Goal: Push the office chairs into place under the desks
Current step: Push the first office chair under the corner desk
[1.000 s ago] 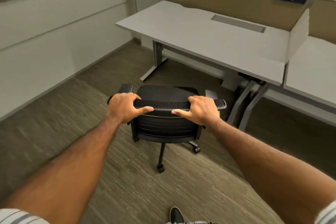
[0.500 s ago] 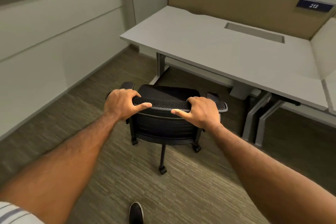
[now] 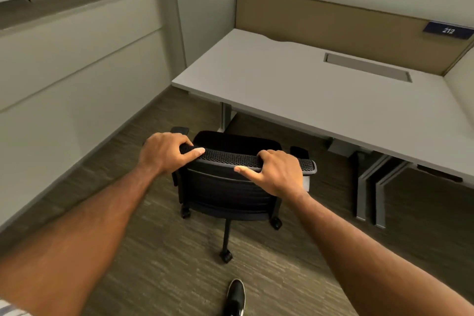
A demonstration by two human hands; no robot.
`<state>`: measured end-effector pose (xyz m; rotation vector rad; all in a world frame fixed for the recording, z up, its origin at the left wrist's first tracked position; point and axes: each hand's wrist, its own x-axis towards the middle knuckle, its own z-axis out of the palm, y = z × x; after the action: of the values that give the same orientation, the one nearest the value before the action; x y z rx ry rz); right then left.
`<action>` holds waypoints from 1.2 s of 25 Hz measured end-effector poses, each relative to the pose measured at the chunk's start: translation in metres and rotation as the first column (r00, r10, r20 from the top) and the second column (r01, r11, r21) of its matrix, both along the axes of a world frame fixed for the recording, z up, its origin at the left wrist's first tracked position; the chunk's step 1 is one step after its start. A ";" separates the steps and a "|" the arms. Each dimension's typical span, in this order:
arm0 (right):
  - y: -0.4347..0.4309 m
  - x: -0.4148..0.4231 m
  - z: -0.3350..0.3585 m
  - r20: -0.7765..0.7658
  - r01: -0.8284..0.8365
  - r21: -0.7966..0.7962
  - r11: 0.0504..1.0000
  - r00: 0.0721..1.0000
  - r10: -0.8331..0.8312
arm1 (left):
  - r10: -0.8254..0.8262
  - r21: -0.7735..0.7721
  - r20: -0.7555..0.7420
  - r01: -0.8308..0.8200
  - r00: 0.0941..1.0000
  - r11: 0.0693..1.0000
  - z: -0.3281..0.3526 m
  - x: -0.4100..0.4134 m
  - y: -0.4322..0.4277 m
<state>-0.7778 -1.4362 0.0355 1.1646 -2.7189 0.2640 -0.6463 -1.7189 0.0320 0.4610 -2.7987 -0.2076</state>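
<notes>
A black office chair point(image 3: 228, 187) on castors stands on the carpet with its back toward me, facing the front left part of a white desk point(image 3: 295, 87). My left hand point(image 3: 166, 152) grips the left end of the chair's mesh top edge. My right hand point(image 3: 275, 174) grips the top edge toward its right end, thumb on the near side. The front of the seat is close to the desk's front edge, near the desk's left leg point(image 3: 225, 115).
A wall point(image 3: 77, 79) runs along the left, close to the chair. A tan divider panel point(image 3: 333, 25) with a "212" sign point(image 3: 447, 31) backs the desk. Grey desk legs point(image 3: 372, 197) stand to the right of the chair. My black shoe point(image 3: 234, 297) is on the carpet behind the chair.
The chair has rolled forward and now sits closer to the desk's front edge. My view has shifted so the desk lies further right. Both hands keep their grip.
</notes>
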 end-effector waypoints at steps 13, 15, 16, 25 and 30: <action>-0.131 -0.003 -0.002 -0.001 0.146 0.002 0.989 0.989 -0.146 | -0.113 -0.025 -0.052 0.112 0.992 0.993 -0.008 -0.047 -0.144; -0.143 0.010 -0.005 -0.002 0.184 0.009 0.983 0.983 -0.184 | -0.153 -0.027 -0.058 0.152 0.987 0.988 -0.008 -0.043 -0.158; -0.150 0.018 -0.006 -0.004 0.203 0.013 0.979 0.979 -0.203 | -0.171 -0.022 -0.059 0.170 0.983 0.985 -0.008 -0.039 -0.164; -0.169 0.038 0.008 0.089 0.284 0.080 0.955 0.953 -0.291 | -0.261 -0.014 0.001 0.261 0.965 0.965 0.002 -0.037 -0.183; -0.163 0.047 0.021 0.143 0.338 0.110 0.935 0.925 -0.351 | -0.321 0.033 0.099 0.320 0.942 0.947 0.008 -0.043 -0.192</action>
<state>-0.7308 -1.5988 0.0569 0.6838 -3.0392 0.2036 -0.6894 -1.9112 0.0401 0.0136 -2.9622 -0.2834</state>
